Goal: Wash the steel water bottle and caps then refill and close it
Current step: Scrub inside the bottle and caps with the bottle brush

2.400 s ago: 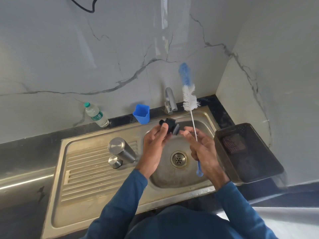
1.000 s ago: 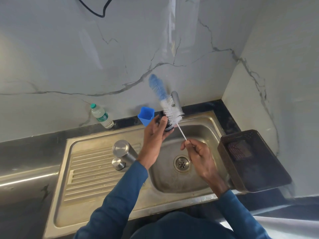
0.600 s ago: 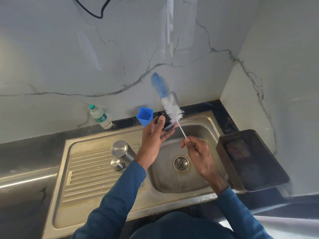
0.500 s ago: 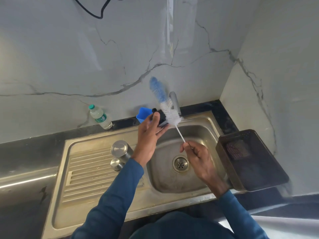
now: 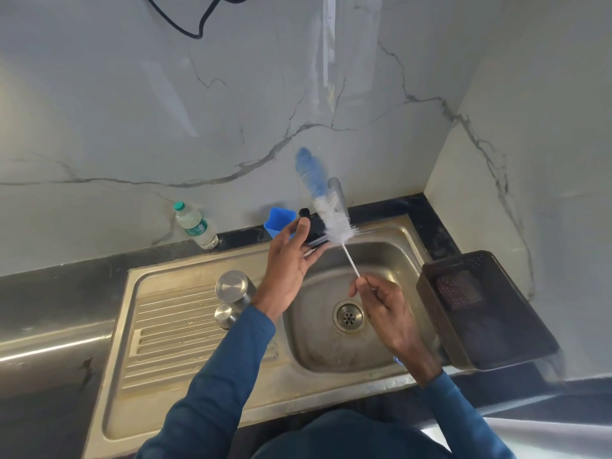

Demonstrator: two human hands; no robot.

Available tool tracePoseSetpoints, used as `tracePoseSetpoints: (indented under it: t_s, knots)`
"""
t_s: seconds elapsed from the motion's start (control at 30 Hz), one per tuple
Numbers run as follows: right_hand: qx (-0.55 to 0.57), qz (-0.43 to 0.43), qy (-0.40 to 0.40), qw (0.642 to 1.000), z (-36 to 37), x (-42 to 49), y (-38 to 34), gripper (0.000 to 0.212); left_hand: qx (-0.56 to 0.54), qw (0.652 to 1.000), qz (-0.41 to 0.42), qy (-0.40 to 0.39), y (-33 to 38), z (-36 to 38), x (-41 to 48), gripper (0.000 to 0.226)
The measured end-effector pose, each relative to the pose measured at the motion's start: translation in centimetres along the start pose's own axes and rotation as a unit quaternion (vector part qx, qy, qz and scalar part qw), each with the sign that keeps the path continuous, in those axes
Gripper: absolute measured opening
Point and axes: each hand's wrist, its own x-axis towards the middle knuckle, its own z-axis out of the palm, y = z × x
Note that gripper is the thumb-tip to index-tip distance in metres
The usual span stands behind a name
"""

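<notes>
Two hands work above the sink basin [image 5: 390, 260]. The left hand [image 5: 288, 260] holds a black plastic cap [image 5: 313, 231], thumb over its top and fingers underneath; the cap is matte, blocky, with a small round knob at its far end. The right hand [image 5: 385, 308] pinches the thin white wire stem of a bottle brush [image 5: 334, 220] between thumb and fingertips, the remaining fingers curled around the stem lower down. The brush slants up and away: white bristles, frayed and fluffy, press against the cap's right side; beyond them the head turns to soft blue bristles tapering to a rounded tip. A bit of blue handle shows below the right wrist.

Steel bottle [image 5: 235, 288]: brushed cylinder, lying on the ribbed draining board [image 5: 172, 326] left of the basin, flat base toward the camera. A small rounded steel cap [image 5: 224, 315] sits just beside it, nearer the camera, touching or nearly so.

The sink is dull stainless steel, stained, with a round perforated drain [image 5: 348, 317]. The tap [image 5: 337, 193] is partly hidden behind the brush. On the dark counter at the back: a blue plastic cup [image 5: 278, 220] and a clear plastic bottle [image 5: 195, 225] with a green lid. A dark mesh basket [image 5: 480, 309], rectangular, stands at the basin's right. Wall: glossy grey-veined marble.
</notes>
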Motion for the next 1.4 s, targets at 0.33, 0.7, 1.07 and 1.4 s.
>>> tracePoseSetpoints:
  t_s: [0.33, 0.7, 1.07, 1.4]
  knots:
    - [-0.037, -0.016, 0.014, 0.999, 0.6, 1.4, -1.6, 0.031, -0.007, 1.0, 0.005, -0.014, -1.0, 1.8, -0.3, 0.029]
    - [-0.051, -0.006, 0.009, 0.999, 0.1, 0.6, -0.7, 0.03, 0.033, 0.997, 0.065, -0.005, -0.6, 1.8, 0.3, 0.036]
    - [-0.011, -0.003, 0.014, 1.0, 0.0, -0.2, -0.2, 0.031, -0.005, 0.999, 0.046, -0.007, 0.5, 1.6, 0.8, 0.017]
    - [0.016, 0.014, 0.005, 1.0, 0.0, -0.6, -0.2, 0.032, -0.075, 0.995, 0.052, -0.028, 1.2, 0.8, 0.9, 0.019]
